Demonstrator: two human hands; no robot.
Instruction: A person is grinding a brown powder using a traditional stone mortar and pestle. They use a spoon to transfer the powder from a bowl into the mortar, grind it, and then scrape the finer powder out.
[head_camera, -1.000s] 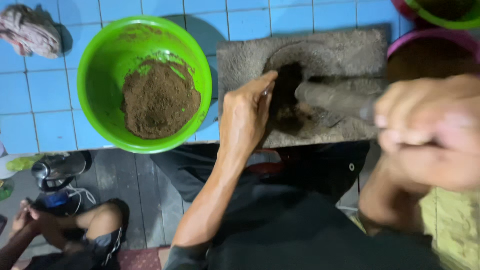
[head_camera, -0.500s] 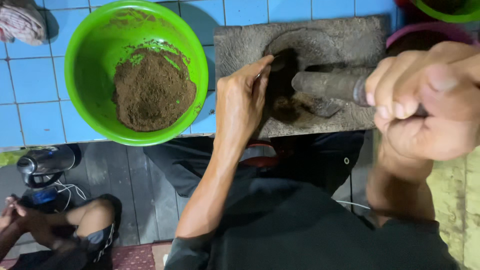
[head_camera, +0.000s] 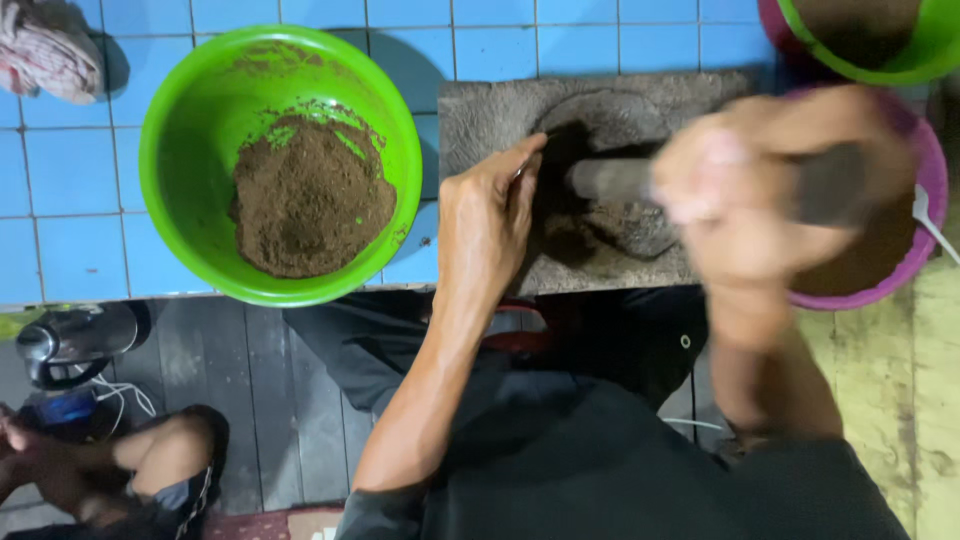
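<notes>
Blue tiles bear a grinding slab; right hand clenches the stone roller, left hand lies loosely curled.

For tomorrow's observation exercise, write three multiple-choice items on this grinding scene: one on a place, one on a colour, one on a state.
1. Where is the brown powder heaped?
A. in the big green bowl
B. on the blue tiles
C. on the pink cloth

2. What colour is the bowl at the stone slab's right end?
A. white
B. purple
C. black

3. What is the right hand doing?
A. lying flat
B. gripping the stone roller
C. holding the cloth

Answers:
1 A, brown powder fills the green bowl.
2 B, purple bowl beside the stone slab.
3 B, right hand wraps the stone roller.
</notes>
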